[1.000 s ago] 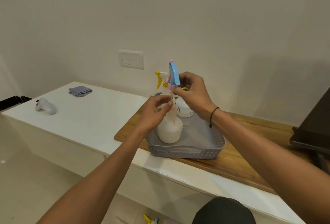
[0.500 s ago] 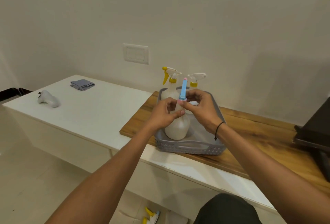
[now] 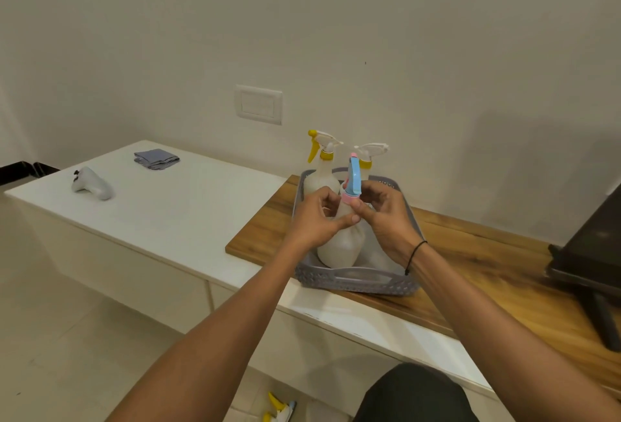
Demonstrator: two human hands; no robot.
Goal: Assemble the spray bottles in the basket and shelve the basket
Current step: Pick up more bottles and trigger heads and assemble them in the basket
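Observation:
A grey perforated basket (image 3: pixel 356 282) sits on the wooden board (image 3: pixel 470 253). In its front stands a white bottle (image 3: pixel 339 248) with a blue and pink spray head (image 3: pixel 353 179) on its neck. My left hand (image 3: pixel 319 216) grips the bottle's neck. My right hand (image 3: pixel 383 213) pinches the pink collar of the spray head. Behind them in the basket stand two white bottles with yellow collars, the left bottle (image 3: pixel 321 169) with a yellow trigger and the right bottle (image 3: pixel 369 154) mostly hidden.
The white counter (image 3: pixel 188 206) holds a white game controller (image 3: pixel 91 183) and a folded grey cloth (image 3: pixel 156 158). A dark stand (image 3: pixel 591 253) is at the right on the board. Another spray head (image 3: pixel 279 411) lies on the floor below. A wall switch plate (image 3: pixel 258 104) is behind.
The blue spray head has come down from the air onto the front bottle's neck. Both hands have closed in round the neck and collar.

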